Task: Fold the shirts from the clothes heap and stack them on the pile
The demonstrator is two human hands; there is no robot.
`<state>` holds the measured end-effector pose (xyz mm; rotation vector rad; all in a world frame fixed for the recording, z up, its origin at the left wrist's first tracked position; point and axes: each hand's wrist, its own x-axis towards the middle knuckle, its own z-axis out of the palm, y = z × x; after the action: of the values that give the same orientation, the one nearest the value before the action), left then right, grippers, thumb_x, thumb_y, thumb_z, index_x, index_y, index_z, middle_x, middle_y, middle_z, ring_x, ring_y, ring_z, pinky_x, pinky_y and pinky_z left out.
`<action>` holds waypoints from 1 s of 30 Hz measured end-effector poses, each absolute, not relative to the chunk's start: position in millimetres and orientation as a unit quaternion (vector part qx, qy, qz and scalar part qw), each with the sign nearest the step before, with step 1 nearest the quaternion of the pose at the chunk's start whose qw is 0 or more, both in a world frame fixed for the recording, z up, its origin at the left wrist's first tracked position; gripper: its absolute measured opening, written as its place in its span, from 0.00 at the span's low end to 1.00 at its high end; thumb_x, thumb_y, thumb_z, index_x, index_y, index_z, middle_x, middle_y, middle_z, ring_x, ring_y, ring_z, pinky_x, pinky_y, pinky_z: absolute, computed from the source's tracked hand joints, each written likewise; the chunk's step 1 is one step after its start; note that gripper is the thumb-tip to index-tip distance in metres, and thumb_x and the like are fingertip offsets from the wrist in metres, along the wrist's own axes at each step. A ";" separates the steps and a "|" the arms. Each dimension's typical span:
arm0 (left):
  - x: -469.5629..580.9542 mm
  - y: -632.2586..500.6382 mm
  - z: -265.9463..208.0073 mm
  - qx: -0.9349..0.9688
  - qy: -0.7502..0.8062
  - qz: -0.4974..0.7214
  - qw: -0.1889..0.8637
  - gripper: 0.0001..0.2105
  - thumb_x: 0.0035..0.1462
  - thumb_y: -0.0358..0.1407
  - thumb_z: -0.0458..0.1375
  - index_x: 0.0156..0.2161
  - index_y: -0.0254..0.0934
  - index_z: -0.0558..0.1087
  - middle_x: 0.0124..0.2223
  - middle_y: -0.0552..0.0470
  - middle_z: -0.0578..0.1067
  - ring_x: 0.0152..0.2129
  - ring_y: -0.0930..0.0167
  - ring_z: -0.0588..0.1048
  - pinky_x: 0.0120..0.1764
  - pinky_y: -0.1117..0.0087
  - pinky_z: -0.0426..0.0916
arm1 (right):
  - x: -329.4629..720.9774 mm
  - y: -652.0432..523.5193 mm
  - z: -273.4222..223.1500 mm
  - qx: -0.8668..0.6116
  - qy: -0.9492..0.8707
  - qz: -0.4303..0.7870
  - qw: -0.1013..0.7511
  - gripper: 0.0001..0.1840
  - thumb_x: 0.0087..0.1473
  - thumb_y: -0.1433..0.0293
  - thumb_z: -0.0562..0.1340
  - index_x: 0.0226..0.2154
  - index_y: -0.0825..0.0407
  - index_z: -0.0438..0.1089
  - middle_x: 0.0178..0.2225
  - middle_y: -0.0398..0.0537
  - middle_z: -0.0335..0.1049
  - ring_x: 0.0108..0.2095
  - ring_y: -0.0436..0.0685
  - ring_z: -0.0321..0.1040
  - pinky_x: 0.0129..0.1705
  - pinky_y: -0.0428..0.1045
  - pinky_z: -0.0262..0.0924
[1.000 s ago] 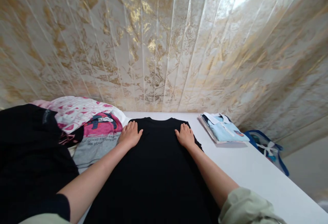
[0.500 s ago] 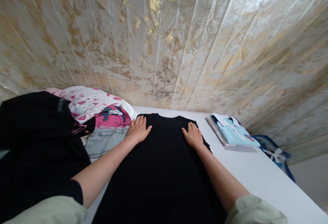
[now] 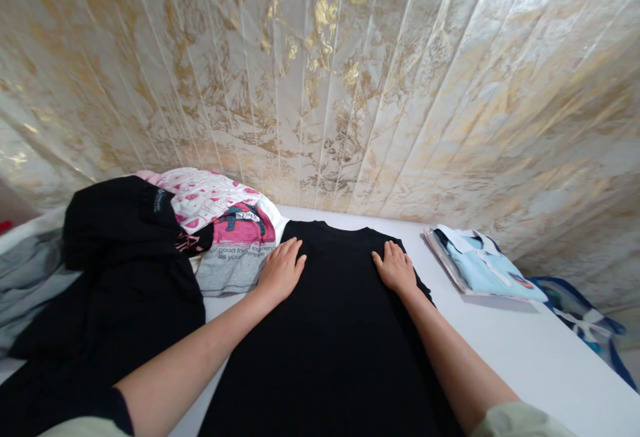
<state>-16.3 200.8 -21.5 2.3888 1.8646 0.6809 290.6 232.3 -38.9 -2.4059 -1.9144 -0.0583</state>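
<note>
Closest, at the bottom edge, pushed-up pale green sleeves, then bare forearms stretched along either side of a black T-shirt. Spread flat on the white desk in the middle, neckline away, lower part cut off by the picture's edge. To the left, a loose black garment, with crumpled grey cloth on its outer side.

Farther out, palm down near the shoulders of the T-shirt, left hand and right hand. On both, fingers extended and slightly parted, resting on the fabric without hold of anything.

Just beside the left hand, a grey shirt with lettering and a pink print; behind it, white cloth with pink shapes. Off to the right, apart from the right hand, a folded pile topped by a light blue collared shirt. At the desk's right edge, a see-through bag with blue trim. At the back, a pale, gold-patterned curtain.
</note>
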 end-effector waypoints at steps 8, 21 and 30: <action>-67.7 229.1 -6.4 0.744 0.641 0.180 0.059 0.20 0.57 0.26 0.44 0.52 0.34 0.69 0.54 0.44 0.71 0.52 0.65 0.69 0.54 0.64 0.63 | 291.9 233.2 -41.5 -0.778 -0.626 -0.020 0.041 0.39 0.62 0.52 0.41 0.65 0.61 0.46 0.67 0.57 0.42 0.66 0.61 0.38 0.64 0.58 0.36; -69.1 205.8 28.1 0.740 0.663 0.003 -0.111 0.14 0.56 0.27 0.50 0.47 0.33 0.72 0.49 0.39 0.71 0.48 0.58 0.68 0.48 0.59 0.64 | 289.7 232.5 -40.7 -0.777 -0.627 -0.020 0.054 0.38 0.62 0.53 0.42 0.65 0.61 0.47 0.67 0.57 0.43 0.66 0.61 0.39 0.63 0.58 0.36; 0.8 249.9 -0.1 0.791 0.595 0.141 -0.003 0.19 0.62 0.36 0.45 0.53 0.30 0.67 0.55 0.38 0.70 0.52 0.62 0.69 0.54 0.64 0.62 | 284.5 228.3 -34.2 -0.777 -0.626 -0.012 0.071 0.38 0.62 0.53 0.41 0.65 0.63 0.48 0.67 0.57 0.43 0.66 0.61 0.39 0.64 0.57 0.34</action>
<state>0.8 249.9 -0.1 2.4901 1.8723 0.4443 284.5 228.3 -34.2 -2.3360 -1.8827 -0.0369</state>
